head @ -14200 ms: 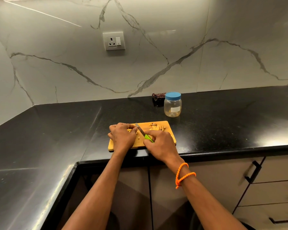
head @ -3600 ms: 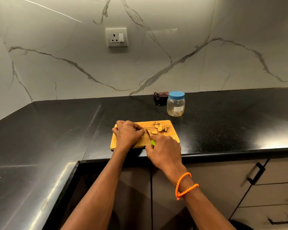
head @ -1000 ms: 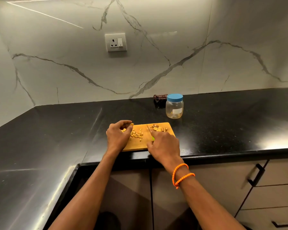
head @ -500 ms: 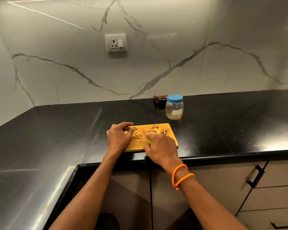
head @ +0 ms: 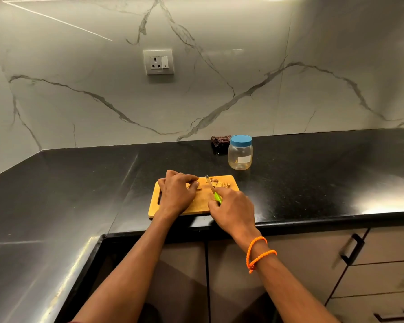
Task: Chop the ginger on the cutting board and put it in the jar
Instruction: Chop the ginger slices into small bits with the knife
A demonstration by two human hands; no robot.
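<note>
Ginger (head: 197, 185) pieces lie on the cutting board (head: 197, 205) on the dark tabletop (head: 313, 183), small, firm and likely slippery where cut. Left hand (head: 176, 194) curls its fingers (head: 193, 179) over some bits, best pinned from above. Right hand (head: 234, 209) grips the green-handled knife (head: 213, 190); more cut ginger lies beside the blade. Behind, the jar (head: 240, 153) stands capped, light and smooth, best held round its sides.

Both forearms are bare from the lower frame edge up to the left hand (head: 176, 194) and the right hand (head: 234, 209), with no sleeves showing, and just behind the right hand an orange beaded cord bracelet (head: 258, 254) circles the wrist in two loops, knotted underneath.
</note>
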